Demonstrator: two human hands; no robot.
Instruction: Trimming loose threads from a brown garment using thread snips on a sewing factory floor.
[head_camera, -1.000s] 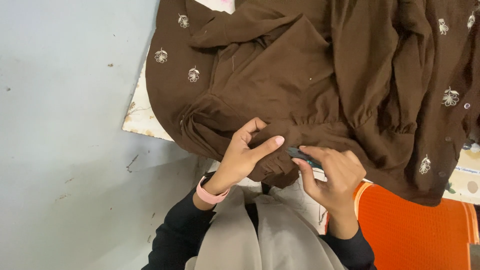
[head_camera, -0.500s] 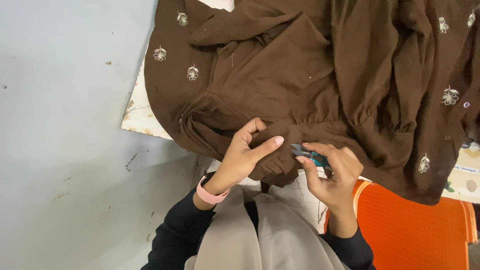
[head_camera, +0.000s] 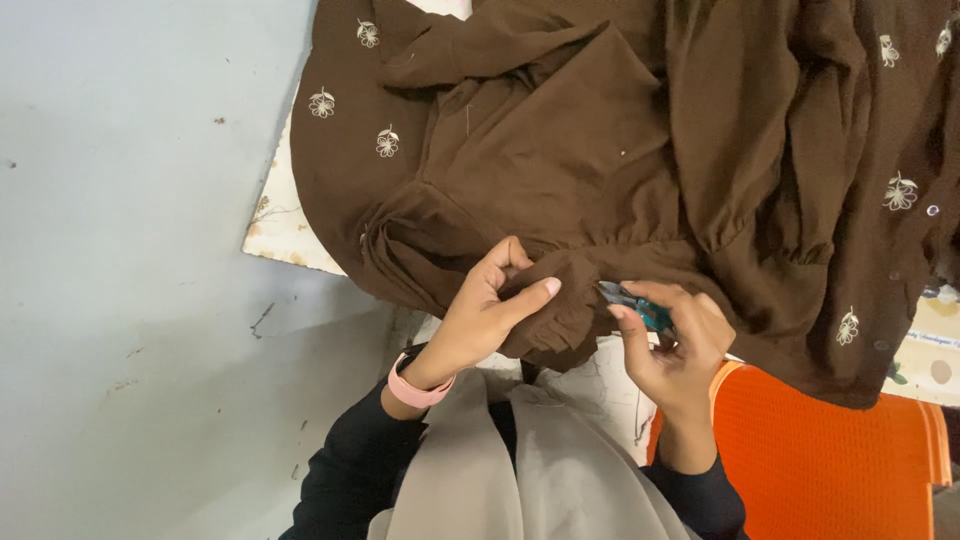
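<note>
While the brown dress (head_camera: 640, 170) lies bunched across the white table (head_camera: 280, 225), left hand (head_camera: 480, 315) pinches its gathered hem, thumb on top. Right hand (head_camera: 680, 345) grips small teal snips (head_camera: 635, 303), tips just beside that fold. Dress overhangs the table's near edge. Orange chair (head_camera: 830, 460) sits right; grey floor (head_camera: 130, 300) open left.

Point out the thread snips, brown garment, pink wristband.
thread snips (head_camera: 630, 301): head view, metal blades by the right thumb.
brown garment (head_camera: 560, 150): head view, smooth middle panel.
pink wristband (head_camera: 415, 388): head view, band on the left wrist.
</note>
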